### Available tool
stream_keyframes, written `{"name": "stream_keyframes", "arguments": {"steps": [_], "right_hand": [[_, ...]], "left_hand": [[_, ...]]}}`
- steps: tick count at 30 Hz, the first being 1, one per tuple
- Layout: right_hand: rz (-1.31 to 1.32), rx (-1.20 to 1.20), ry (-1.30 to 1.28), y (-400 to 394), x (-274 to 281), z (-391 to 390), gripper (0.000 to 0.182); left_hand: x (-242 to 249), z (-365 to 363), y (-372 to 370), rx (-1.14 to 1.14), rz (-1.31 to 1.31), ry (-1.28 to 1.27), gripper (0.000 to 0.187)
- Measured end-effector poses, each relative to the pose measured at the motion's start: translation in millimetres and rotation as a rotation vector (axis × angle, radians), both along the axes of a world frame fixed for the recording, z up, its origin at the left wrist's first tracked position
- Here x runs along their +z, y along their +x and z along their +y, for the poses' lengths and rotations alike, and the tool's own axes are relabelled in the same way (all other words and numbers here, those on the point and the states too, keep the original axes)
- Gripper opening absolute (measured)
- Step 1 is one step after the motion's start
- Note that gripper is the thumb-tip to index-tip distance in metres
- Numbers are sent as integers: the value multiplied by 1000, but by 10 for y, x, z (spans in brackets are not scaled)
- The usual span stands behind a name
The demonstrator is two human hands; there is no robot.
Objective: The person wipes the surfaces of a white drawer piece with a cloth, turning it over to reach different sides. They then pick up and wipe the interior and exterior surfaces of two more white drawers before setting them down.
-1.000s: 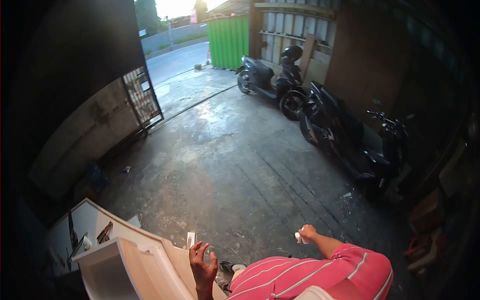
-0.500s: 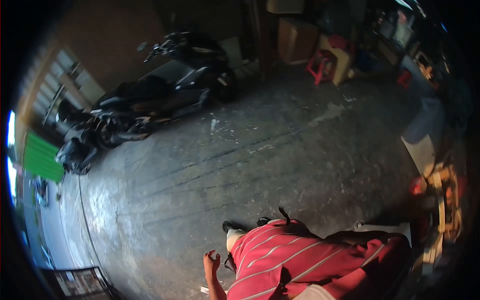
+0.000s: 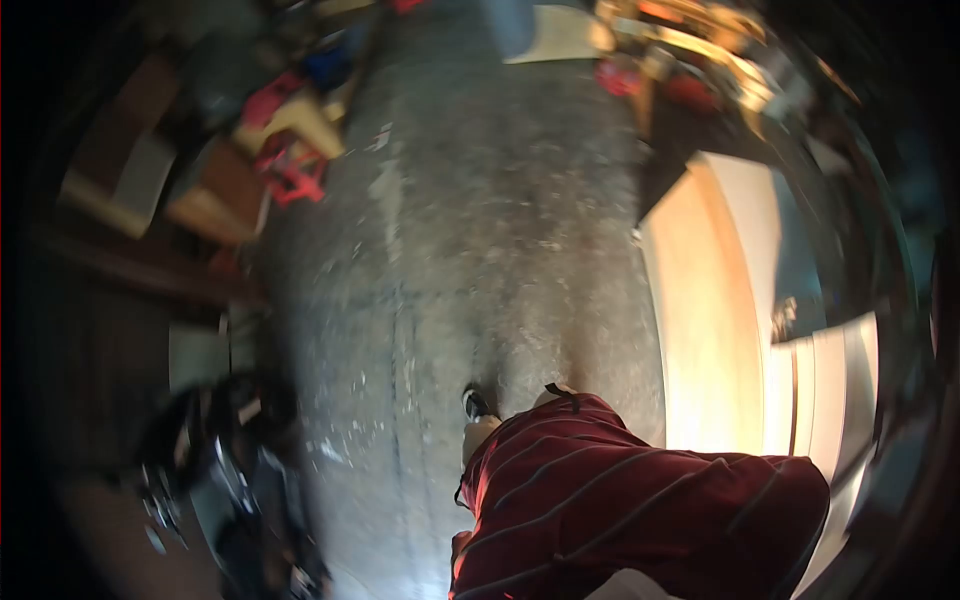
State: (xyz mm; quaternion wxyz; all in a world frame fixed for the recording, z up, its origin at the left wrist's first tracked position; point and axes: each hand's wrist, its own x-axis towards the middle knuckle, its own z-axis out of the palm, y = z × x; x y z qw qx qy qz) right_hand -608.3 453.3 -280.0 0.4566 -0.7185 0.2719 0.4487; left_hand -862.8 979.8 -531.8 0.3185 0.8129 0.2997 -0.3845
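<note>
Beside the left edge of my red striped shirt (image 3: 620, 500), a small part of my left hand (image 3: 460, 545) shows low in the head view; its fingers are hidden, and nothing can be made out in it. My right hand is out of sight. Below the shirt hem, a dark shoe (image 3: 474, 402) stands on the grey concrete floor (image 3: 430, 300).
Pale boards or panels (image 3: 705, 330) stand close on the right, brightly lit. Wooden items (image 3: 690, 45) and a red object lie at the top right. A red stool (image 3: 290, 168) and brown boxes (image 3: 215, 190) are at the upper left. A dark motorcycle (image 3: 240, 470) is at the lower left.
The view has turned right; the motorcycle now sits lower left and the pale boards have come in on the right. My left hand, earlier raised with curled fingers, is mostly hidden.
</note>
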Motion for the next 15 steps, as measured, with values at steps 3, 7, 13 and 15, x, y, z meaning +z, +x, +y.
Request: {"name": "stream_keyframes", "arguments": {"steps": [3, 7, 13, 15], "right_hand": [[-21, -290, 5, -374, 129, 454, 29], [-51, -621, 10, -680, 296, 947, 32], [95, -893, 201, -378, 575, 857, 36], [60, -814, 120, -224, 600, 703, 38]], "left_hand": [[-15, 1158, 1174, -290, -108, 85, 37], [478, 1863, 3078, -615, -116, 191, 30], [130, 1816, 5236, -652, -282, -75, 32], [-17, 1575, 5749, -786, -296, -282, 30]]}}
